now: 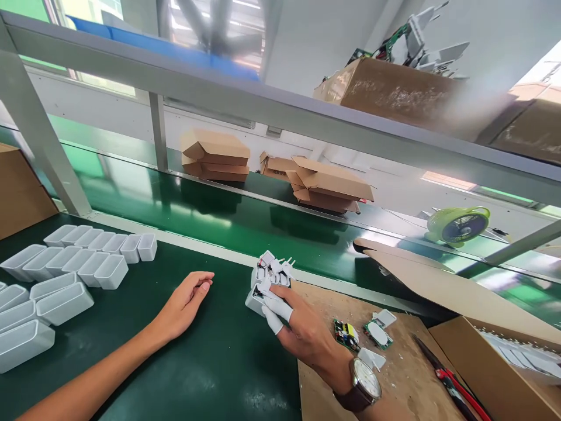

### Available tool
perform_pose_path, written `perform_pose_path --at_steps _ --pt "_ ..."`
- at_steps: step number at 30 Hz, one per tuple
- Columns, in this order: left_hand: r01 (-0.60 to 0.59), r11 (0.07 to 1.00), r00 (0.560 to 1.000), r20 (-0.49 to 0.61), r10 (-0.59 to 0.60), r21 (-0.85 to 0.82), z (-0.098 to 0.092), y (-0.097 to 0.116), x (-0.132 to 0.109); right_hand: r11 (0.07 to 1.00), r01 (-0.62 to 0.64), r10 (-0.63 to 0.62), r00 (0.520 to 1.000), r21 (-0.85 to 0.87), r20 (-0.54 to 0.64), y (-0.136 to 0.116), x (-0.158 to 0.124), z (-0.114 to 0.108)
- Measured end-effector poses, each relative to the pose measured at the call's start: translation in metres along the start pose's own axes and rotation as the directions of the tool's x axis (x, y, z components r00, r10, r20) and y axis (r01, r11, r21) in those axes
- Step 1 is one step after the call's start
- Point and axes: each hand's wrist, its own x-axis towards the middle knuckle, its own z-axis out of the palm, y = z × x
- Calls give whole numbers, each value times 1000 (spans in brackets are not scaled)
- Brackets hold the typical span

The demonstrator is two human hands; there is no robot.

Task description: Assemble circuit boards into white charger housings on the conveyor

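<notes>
My right hand (302,324), wearing white finger cots and a wristwatch, pinches a small white plug part (264,286) at the mouth of a white plastic housing (255,303). Directly behind sits another white housing with circuit parts and a pronged white plug (280,269) at its top. The fingers hide part of what they grip. To the left, my left hand (187,304) rests just over the green work surface (197,374), fingers curled together with the thumb against them. Nothing shows in it.
Rows of open white housings (72,301) stand at left. Circuit boards (346,334) and red-handled pliers (447,374) lie on a brown board, beside a carton (491,362) of white parts. Behind are a green conveyor (197,219), cardboard boxes (328,184), a fan (458,226) and an overhead shelf rail (280,99).
</notes>
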Motion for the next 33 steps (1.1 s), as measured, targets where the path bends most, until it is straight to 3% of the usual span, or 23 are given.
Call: perform_pose_path --at_steps 6,13,20,26,30,33 --pt "77 996 997 -17 -78 -44 1 -6 2 992 -106 101 992 62 74 -1 -16 27" --pt "68 996 996 -50 -71 -60 1 -6 2 983 -147 155 986 114 -69 -8 -14 17" --pt "55 998 998 -35 -55 -8 6 -9 0 983 -137 142 989 124 -33 -13 -27 36" --pt "64 998 997 -45 -62 25 6 -12 -2 985 -113 136 975 132 -177 -9 -27 32" --pt "79 996 996 -47 -78 27 6 -12 -1 985 -126 140 984 118 -114 -5 -29 33" --pt "102 995 994 -49 -101 18 6 -12 1 981 -127 148 978 145 -147 -5 -31 34"
